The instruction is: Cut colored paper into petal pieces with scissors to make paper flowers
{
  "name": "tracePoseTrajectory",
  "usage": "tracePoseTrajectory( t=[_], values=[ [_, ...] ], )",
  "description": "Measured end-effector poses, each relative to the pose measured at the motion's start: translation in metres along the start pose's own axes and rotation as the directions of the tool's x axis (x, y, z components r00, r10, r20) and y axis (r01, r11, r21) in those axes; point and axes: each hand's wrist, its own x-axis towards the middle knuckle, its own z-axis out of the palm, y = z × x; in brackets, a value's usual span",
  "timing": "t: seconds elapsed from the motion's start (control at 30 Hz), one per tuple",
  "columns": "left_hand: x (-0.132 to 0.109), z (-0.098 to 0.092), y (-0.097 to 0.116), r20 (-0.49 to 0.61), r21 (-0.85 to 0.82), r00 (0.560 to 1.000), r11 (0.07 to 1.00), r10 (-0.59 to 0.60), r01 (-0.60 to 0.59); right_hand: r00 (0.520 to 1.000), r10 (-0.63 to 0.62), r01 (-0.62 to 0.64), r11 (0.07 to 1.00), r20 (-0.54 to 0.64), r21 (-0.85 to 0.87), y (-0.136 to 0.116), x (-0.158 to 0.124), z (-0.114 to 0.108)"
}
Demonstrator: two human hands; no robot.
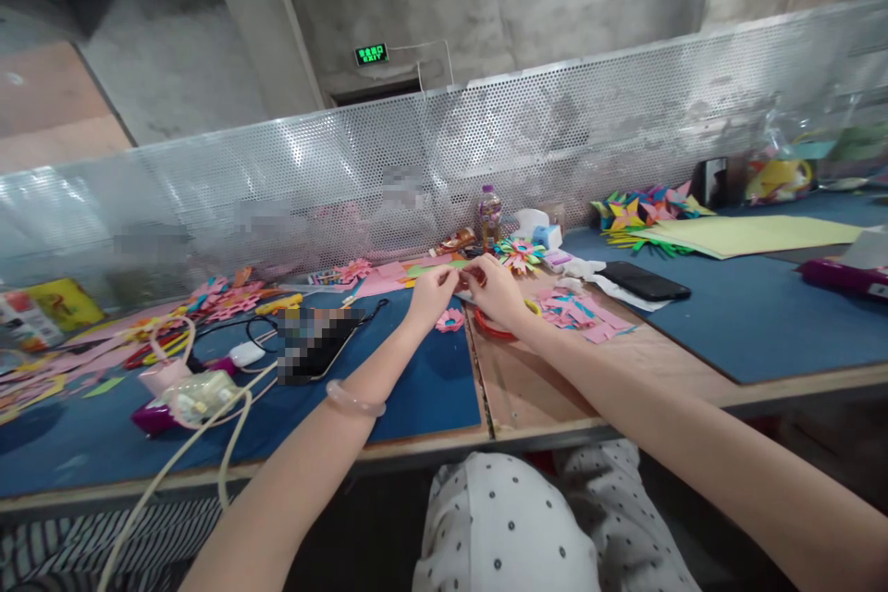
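Note:
My left hand (431,294) and my right hand (494,294) meet over the middle of the table, fingertips pinched close together. Whatever lies between them is too small and covered to make out. Just below my fingers a small pink paper flower (450,320) lies on the blue mat (423,388). A red ring (486,326) shows partly behind my right wrist. To the right of that wrist is a pile of pink and blue paper strips (586,314). Beyond my hands sits a many-coloured paper flower (520,255).
A purple-capped bottle (489,217) stands at the back. On the right lie a black phone (645,281), yellow-green paper sheets (756,234) and folded paper shapes (645,211). Pale cables (232,430), a black pouch (323,353) and paper flowers (226,298) crowd the left. A perforated metal screen (333,157) borders the back.

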Motion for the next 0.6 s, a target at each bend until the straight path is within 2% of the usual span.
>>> tracePoseTrajectory(
  t=[0.17, 0.37, 0.47, 0.6],
  values=[
    [0.0006, -0.0007, -0.0052, 0.042, -0.007, 0.999, 1.0, 0.017, -0.017, 0.995, 0.089, -0.097, 0.976, 0.049, 0.195, 0.0041, 0.0034, -0.002],
    [0.0, -0.0016, -0.0097, 0.123, -0.033, 0.992, 0.999, 0.036, -0.032, 0.969, 0.195, -0.237, 0.898, 0.149, 0.372, 0.0049, 0.0049, -0.0061],
    [-0.0004, -0.0028, -0.009, 0.147, -0.018, 0.988, 0.999, 0.039, -0.037, 0.959, 0.208, -0.272, 0.868, 0.194, 0.416, 0.0051, 0.0059, -0.0078],
    [-0.0003, -0.0044, -0.0067, 0.155, -0.028, 0.988, 0.999, 0.023, -0.019, 0.952, 0.231, -0.294, 0.871, 0.2, 0.394, 0.0043, 0.0073, -0.0095]
  ],
)
